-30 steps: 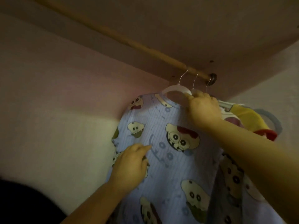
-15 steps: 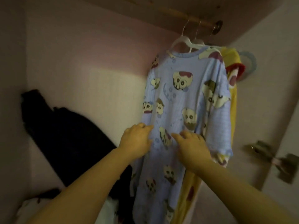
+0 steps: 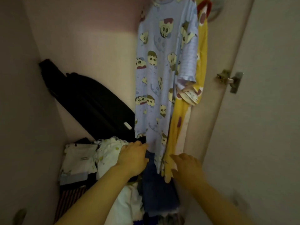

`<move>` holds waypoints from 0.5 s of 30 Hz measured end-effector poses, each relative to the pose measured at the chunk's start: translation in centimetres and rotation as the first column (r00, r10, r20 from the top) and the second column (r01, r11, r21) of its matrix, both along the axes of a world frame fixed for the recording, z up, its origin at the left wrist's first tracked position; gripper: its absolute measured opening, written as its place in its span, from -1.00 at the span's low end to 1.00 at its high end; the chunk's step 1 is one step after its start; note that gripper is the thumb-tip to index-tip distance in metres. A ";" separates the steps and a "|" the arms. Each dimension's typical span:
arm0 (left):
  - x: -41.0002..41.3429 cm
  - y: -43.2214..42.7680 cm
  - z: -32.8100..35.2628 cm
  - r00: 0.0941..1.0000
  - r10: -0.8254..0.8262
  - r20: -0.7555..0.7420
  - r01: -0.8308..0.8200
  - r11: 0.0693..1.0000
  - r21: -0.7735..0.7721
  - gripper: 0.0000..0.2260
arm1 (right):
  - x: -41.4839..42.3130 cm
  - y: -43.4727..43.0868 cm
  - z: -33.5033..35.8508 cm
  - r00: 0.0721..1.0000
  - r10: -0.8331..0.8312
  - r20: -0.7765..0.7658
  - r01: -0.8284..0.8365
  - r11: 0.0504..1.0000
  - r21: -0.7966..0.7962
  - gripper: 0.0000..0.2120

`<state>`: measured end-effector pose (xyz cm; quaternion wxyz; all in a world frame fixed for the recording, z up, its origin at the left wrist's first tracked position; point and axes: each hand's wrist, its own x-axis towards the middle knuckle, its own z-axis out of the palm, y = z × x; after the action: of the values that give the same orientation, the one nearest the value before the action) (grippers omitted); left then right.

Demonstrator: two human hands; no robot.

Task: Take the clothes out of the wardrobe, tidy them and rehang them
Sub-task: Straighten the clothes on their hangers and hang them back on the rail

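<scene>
A long light-blue nightdress (image 3: 155, 75) printed with cartoon faces hangs at the right of the wardrobe; its hanger is out of frame. Behind it hangs a yellow garment (image 3: 201, 51) with red trim. My left hand (image 3: 133, 157) rests at the nightdress's lower left hem, fingers curled against the cloth. My right hand (image 3: 186, 168) lies with its fingers spread against the bottom of the yellow garment, holding nothing. A heap of loose clothes (image 3: 103, 161), white, striped and dark blue, lies on the wardrobe floor below.
A black bag (image 3: 87, 101) leans against the back wall on the left. The open wardrobe door (image 3: 259, 111) with a metal hinge (image 3: 230, 80) stands at the right. A pale round hanger (image 3: 217, 8) shows at the top right.
The view has tilted down from the rail to the wardrobe floor. Both hands slid down the blue nightdress from its shoulders and middle to its hem.
</scene>
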<state>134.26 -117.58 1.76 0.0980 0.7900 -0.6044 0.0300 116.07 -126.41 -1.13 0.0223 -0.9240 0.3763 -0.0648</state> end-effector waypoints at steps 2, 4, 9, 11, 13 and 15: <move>-1.5 1.5 -1.1 0.999 -0.037 0.000 0.037 0.999 0.035 -0.61 | -1.9 2.8 -1.0 0.998 -0.057 -0.003 0.057 0.998 0.009 -0.67; -3.0 3.1 -2.4 0.997 -0.078 -0.019 0.079 0.994 0.078 -0.63 | -3.9 5.6 -1.8 0.989 -0.119 0.085 0.122 0.992 -0.024 -0.79; -7.1 8.3 -6.1 0.979 -0.192 -0.060 0.201 0.956 0.216 -0.65 | -9.2 13.3 -4.9 0.930 -0.366 0.024 0.356 0.917 0.180 -0.65; -9.1 10.6 -7.6 0.961 -0.269 -0.064 0.276 0.928 0.250 -0.64 | -11.3 17.5 -6.1 0.884 -0.468 -0.009 0.459 0.864 0.207 -0.60; -11.4 13.1 -9.2 0.932 -0.354 -0.084 0.363 0.894 0.263 -0.62 | -13.5 22.0 -7.1 0.832 -0.554 -0.029 0.544 0.805 0.238 -0.55; -14.2 15.7 -10.8 0.890 -0.445 -0.102 0.455 0.848 0.271 -0.58 | -16.1 26.7 -8.0 0.770 -0.636 -0.051 0.627 0.739 0.248 -0.52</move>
<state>120.10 -101.89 -9.09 -0.0030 0.6325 -0.7686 -0.0961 99.93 -99.75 -9.16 0.1225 -0.7298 0.6716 -0.0378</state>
